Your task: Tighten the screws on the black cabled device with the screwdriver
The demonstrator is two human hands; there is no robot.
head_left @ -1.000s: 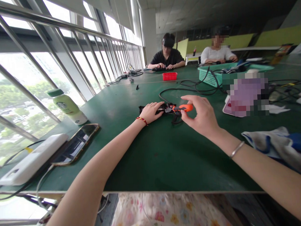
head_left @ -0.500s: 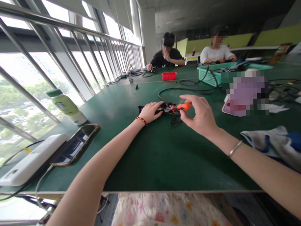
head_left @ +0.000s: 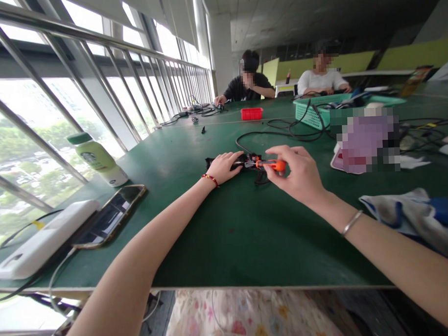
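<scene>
On the green table lies a black device [head_left: 260, 175] with a cable running from its far side. My left hand [head_left: 226, 168] rests over its left part, fingers closed down on it and hiding much of it. An orange and black screwdriver [head_left: 277, 164] lies nearly level over the device's right part, its tip side toward my left hand. The thumb and fingers of my right hand [head_left: 295, 168] are closed round the screwdriver's handle.
A red basket [head_left: 251, 113] and a green basket [head_left: 308, 113] stand farther back, with cables around. Left are a bottle [head_left: 99, 160], a phone [head_left: 113, 216] and a power strip [head_left: 46, 238]. Right are a purple phone [head_left: 370, 138] and a cloth [head_left: 412, 208]. Two people sit beyond.
The screwdriver's handle has shifted slightly right and down, and my right fingers have changed their position on it. My left hand has stayed in place.
</scene>
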